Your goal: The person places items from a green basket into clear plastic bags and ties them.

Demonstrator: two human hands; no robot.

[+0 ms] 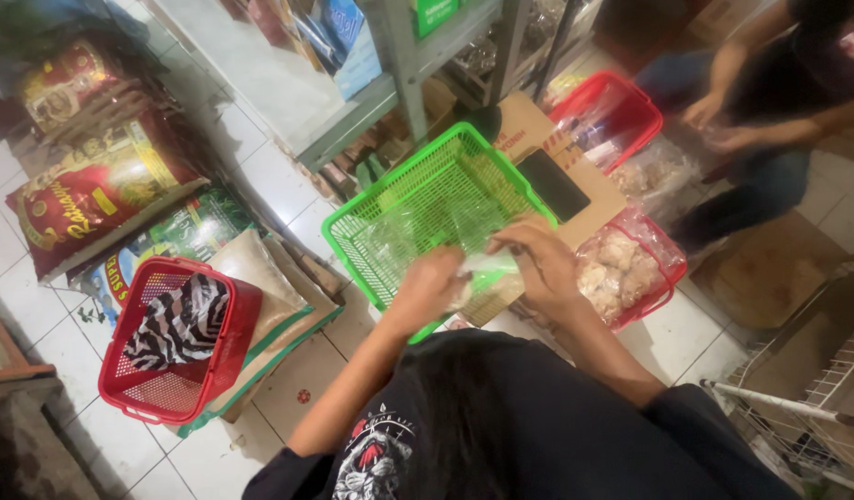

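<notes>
The clear plastic bag [487, 268] is held between both hands over the near edge of the green basket [353, 231], just above the tiled floor [288, 185]. It is thin and see-through, so its outline is hard to follow; something pale seems to sit in its lower part, though I cannot tell what.

The left hand [429, 289] is curled shut round the bag's lower left side. The right hand [538, 264] pinches the upper edge, fingertips pressed together on the film. So the bag hangs stretched between the two grips, not resting on anything.

To my eye the risk is a slip: slick film held at only an edge could slide from the pinch, and the contents would drop into the basket or onto the floor. Pulling the hands too far apart could tear it.

Just right of the hands a red basket [663, 278] holds bagged pale snacks. Behind lies a flat cardboard box [538, 130]. Further off another person's hands [714, 125] work above a second red basket [631, 97]. To the left, a third red basket [121, 370] holds a striped cloth [182, 319], beside printed sacks [94, 194].
</notes>
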